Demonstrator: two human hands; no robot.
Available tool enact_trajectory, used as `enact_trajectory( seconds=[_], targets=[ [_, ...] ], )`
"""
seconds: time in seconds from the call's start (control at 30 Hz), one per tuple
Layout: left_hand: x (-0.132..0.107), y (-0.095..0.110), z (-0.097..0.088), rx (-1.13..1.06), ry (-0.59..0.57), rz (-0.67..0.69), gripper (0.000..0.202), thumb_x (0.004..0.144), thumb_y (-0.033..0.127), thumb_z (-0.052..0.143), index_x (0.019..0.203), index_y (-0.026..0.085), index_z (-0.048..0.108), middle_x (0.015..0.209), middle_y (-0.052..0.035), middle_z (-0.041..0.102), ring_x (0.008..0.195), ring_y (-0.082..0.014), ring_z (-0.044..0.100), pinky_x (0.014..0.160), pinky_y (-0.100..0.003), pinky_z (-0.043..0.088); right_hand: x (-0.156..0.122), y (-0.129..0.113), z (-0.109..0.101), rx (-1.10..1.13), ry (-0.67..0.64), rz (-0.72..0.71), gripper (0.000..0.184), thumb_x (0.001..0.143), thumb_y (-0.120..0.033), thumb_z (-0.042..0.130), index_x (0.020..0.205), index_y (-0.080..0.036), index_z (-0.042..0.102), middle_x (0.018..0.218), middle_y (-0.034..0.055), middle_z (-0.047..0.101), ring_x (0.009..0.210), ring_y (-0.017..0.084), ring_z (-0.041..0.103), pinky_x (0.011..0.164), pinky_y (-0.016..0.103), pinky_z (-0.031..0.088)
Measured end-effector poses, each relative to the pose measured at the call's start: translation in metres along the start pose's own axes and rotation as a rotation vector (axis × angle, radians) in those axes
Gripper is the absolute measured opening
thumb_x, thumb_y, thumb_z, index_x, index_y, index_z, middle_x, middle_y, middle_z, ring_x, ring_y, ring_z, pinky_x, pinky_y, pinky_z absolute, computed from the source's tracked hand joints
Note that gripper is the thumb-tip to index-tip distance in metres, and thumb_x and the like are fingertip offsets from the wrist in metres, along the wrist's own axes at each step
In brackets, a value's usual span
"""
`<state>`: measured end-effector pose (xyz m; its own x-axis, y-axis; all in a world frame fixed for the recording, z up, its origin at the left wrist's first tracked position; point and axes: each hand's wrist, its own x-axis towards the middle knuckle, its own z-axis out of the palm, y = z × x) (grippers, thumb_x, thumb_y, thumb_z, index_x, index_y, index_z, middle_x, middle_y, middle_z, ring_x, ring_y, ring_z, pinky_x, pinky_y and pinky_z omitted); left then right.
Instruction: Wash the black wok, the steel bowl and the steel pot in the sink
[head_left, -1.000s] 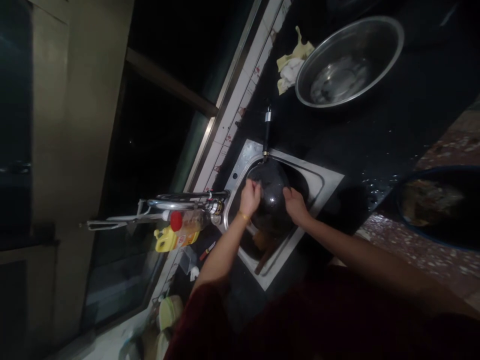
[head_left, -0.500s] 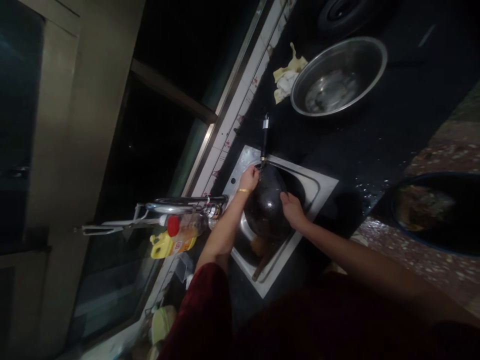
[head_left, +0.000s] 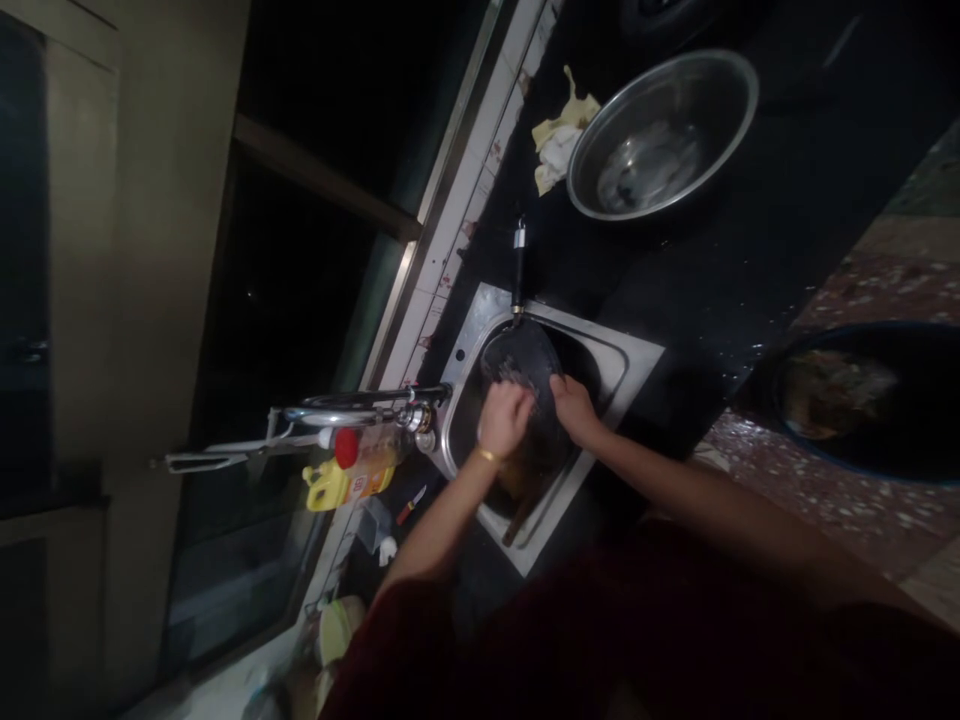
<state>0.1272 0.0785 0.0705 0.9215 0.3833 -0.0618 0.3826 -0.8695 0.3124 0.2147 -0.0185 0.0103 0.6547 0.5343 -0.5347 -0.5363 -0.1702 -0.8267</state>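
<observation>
A black pan [head_left: 525, 355] stands tilted in the steel sink [head_left: 637, 355], and its long handle [head_left: 517, 265] points out over the dark counter. My left hand [head_left: 504, 420], with a gold bangle at the wrist, is closed and pressed against the pan's surface. Something greyish shows at its fingertips, but I cannot name it. My right hand [head_left: 574, 408] grips the pan's edge on the other side and holds it steady. Both forearms reach in from below, over my dark red clothing.
A large steel bowl [head_left: 660, 130] sits on the black counter [head_left: 750, 250] beyond the sink, next to a crumpled yellow and white cloth [head_left: 555, 145]. A tap [head_left: 360, 408] and a yellow oil bottle [head_left: 352, 475] are left of the sink. A blue basin [head_left: 862, 400] stands at right.
My left hand has slid from the pan's rim near the handle down onto the pan's middle. The right hand keeps its hold on the edge, and the pan has tipped a little.
</observation>
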Motion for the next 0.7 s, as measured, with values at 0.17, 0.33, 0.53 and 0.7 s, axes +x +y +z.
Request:
enact_trajectory(
  seconds=[0.17, 0.33, 0.53, 0.7],
  targets=[
    [-0.066, 0.021, 0.022, 0.114, 0.071, -0.033, 0.015, 0.093, 0.024, 0.047, 0.083, 0.020, 0.058, 0.081, -0.0050, 0.056, 0.081, -0.0189, 0.049, 0.074, -0.032, 0.040, 0.002, 0.009, 0.001, 0.033, 0.001, -0.014, 0.035, 0.081, -0.047, 0.039, 0.069, -0.019, 0.056, 0.068, 0.0032, 0.060, 0.066, 0.018, 0.052, 0.066, 0.031, 0.040],
    [0.053, 0.005, 0.016, 0.193, 0.118, -0.157, 0.016, 0.092, 0.030, 0.050, 0.084, 0.020, 0.059, 0.087, -0.0064, 0.058, 0.088, -0.0219, 0.051, 0.080, -0.035, 0.039, 0.004, 0.010, 0.002, 0.081, 0.016, 0.004, 0.031, 0.081, -0.044, 0.042, 0.069, -0.019, 0.056, 0.066, 0.0009, 0.058, 0.065, 0.016, 0.050, 0.065, 0.030, 0.039],
    [-0.055, 0.017, 0.039, 0.227, 0.044, -0.017, 0.015, 0.091, 0.030, 0.050, 0.086, 0.022, 0.062, 0.086, -0.0071, 0.058, 0.085, -0.0216, 0.050, 0.075, -0.035, 0.039, 0.006, 0.009, 0.003, 0.182, 0.053, 0.015, 0.027, 0.083, -0.038, 0.050, 0.065, -0.019, 0.057, 0.060, -0.0031, 0.055, 0.063, 0.014, 0.049, 0.069, 0.030, 0.042],
    [-0.088, 0.000, 0.053, 0.128, 0.358, -0.204, 0.021, 0.093, 0.033, 0.047, 0.098, 0.019, 0.063, 0.099, -0.0103, 0.057, 0.100, -0.0229, 0.053, 0.089, -0.041, 0.042, -0.004, 0.035, 0.002, 0.560, -0.040, 0.052, 0.020, 0.084, -0.037, 0.058, 0.075, -0.020, 0.064, 0.067, -0.0027, 0.064, 0.076, 0.016, 0.060, 0.085, 0.032, 0.047]
  ],
)
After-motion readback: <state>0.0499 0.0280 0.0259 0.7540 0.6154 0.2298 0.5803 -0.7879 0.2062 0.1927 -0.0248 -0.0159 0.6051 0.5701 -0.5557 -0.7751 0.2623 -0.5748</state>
